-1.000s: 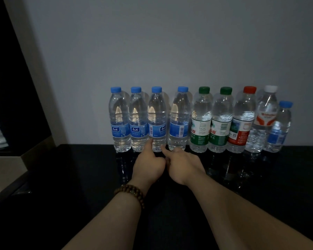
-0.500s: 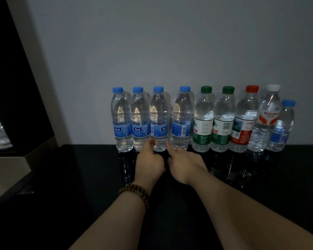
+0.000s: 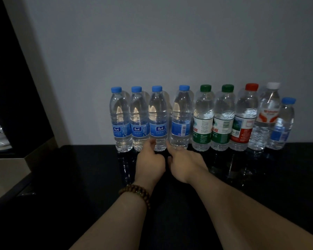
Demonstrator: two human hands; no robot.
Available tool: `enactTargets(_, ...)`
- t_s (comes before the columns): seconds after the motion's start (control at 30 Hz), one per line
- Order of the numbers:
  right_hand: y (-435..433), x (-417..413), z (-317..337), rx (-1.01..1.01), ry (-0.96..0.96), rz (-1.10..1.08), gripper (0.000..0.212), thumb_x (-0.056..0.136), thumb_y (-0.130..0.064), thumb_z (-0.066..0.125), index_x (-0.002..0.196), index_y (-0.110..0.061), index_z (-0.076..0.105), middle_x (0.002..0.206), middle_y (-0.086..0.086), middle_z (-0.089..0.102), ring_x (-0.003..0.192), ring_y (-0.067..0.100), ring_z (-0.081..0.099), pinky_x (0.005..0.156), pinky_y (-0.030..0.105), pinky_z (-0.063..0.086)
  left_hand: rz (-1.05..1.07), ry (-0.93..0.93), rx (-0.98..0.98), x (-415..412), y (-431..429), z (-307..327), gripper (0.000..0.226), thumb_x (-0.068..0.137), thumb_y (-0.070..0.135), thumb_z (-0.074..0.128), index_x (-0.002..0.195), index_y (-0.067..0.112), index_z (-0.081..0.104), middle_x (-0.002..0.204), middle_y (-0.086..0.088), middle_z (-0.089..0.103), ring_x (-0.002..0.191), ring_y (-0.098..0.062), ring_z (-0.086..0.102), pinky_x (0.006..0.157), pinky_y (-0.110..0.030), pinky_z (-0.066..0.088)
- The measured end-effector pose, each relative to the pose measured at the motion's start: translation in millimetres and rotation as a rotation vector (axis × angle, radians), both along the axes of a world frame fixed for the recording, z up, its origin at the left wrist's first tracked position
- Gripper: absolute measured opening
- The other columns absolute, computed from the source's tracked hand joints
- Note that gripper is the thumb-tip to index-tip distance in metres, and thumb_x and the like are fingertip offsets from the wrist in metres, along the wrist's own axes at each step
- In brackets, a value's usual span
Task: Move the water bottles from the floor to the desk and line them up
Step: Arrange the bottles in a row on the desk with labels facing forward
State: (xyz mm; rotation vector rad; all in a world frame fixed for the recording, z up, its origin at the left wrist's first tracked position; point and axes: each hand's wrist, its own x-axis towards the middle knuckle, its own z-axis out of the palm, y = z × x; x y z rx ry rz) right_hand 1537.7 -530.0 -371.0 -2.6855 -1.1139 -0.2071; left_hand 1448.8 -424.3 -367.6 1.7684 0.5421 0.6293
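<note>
Several clear water bottles stand upright in a row against the wall on the black desk. From the left come a blue-capped trio, then a fourth blue-capped bottle after a small gap, two green-capped bottles, a red-capped one, a white-capped one and a shorter blue-capped one. My left hand is a loose fist, its thumb touching the base of the third blue-capped bottle. My right hand is curled too, thumb against the fourth bottle's base.
A plain grey wall rises right behind the row. At the left a dark cabinet or opening stands beside a lower beige ledge. The glossy desk top reflects the bottles. A bead bracelet circles my left wrist.
Both hands stay at the bases of the third and fourth bottles, edging slightly forward. The bottles have not visibly shifted.
</note>
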Motion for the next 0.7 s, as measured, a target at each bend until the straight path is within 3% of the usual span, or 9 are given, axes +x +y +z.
enactTargets(0.13,-1.8,-1.0,-0.7,0.02,-0.001,0.002,0.061,0.1,-0.043,0.035,0.157,-0.046,0.012,0.142,0.005,0.054,0.12,0.029,0.057,0.092,0.041,0.047,-0.004,0.024,0.012,-0.4,1.2,0.3,0.078,0.074,0.0,0.049,0.145,0.031,0.039,0.145,0.005,0.053,0.11,-0.026,0.066,0.088,-0.055,0.059)
enactTargets(0.3,-2.2,-1.5,-0.5,0.052,0.009,0.009,0.061,0.098,-0.042,0.036,0.155,-0.05,0.015,0.141,0.002,0.055,0.121,0.028,0.057,0.092,0.039,0.046,0.009,0.026,0.002,1.2,1.5,-0.3,0.075,0.072,0.003,0.051,0.142,0.029,0.04,0.105,0.022,0.051,0.09,-0.025,0.071,0.08,-0.054,0.061)
enactTargets(0.4,-1.9,-2.0,-0.6,0.076,0.014,-0.005,0.064,0.097,-0.042,0.036,0.157,-0.047,0.014,0.142,0.004,0.056,0.119,0.029,0.058,0.093,0.04,0.048,0.069,-0.034,-0.03,0.2,1.2,1.2,0.059,0.073,0.0,0.05,0.121,0.036,0.048,0.113,0.018,0.059,0.095,-0.024,0.07,0.08,-0.054,0.061)
enactTargets(0.53,-0.7,0.1,-1.1,0.026,-0.001,0.002,0.065,0.099,-0.044,0.032,0.159,-0.043,0.007,0.143,0.006,0.054,0.119,0.03,0.058,0.092,0.041,0.047,0.009,0.01,-0.006,-1.4,-0.5,1.4,0.066,0.071,0.004,0.049,0.129,0.034,0.046,0.139,0.009,0.055,0.106,-0.031,0.068,0.088,-0.056,0.059)
enactTargets(0.7,-1.0,0.0,-1.3,0.042,0.004,0.004,0.062,0.1,-0.043,0.034,0.157,-0.047,0.012,0.144,0.003,0.054,0.122,0.028,0.057,0.096,0.04,0.046,-0.006,0.058,0.006,-1.2,1.0,1.2,0.07,0.067,0.009,0.047,0.132,0.036,0.041,0.11,0.023,0.052,0.088,-0.022,0.071,0.078,-0.053,0.062)
